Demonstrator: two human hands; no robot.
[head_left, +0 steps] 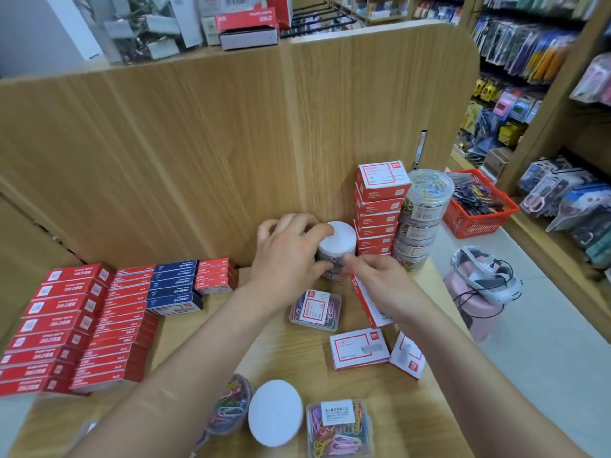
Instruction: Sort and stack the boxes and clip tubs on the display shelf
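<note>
A round clip tub with a white lid (342, 239) stands near the back panel of the wooden shelf (291, 352). My left hand (291, 249) grips it from the left, fingers curled over the lid. My right hand (377, 276) pinches its lower right side. Right of it rise a stack of red and white boxes (378, 209) and a stack of clear clip tubs (421, 216). Loose on the shelf lie a flat clear clip box (315, 310), red and white boxes (360, 348) (408, 357), a white-lidded tub (274, 413), a tub of coloured clips (228, 404) and a rectangular clip box (340, 428).
Rows of red staple boxes (66, 328) and blue ones (173, 285) fill the shelf's left side. A red basket (479, 206) sits past the right edge, with a pink stool (476, 302) carrying a headset below. The wooden back panel (198, 143) walls the rear.
</note>
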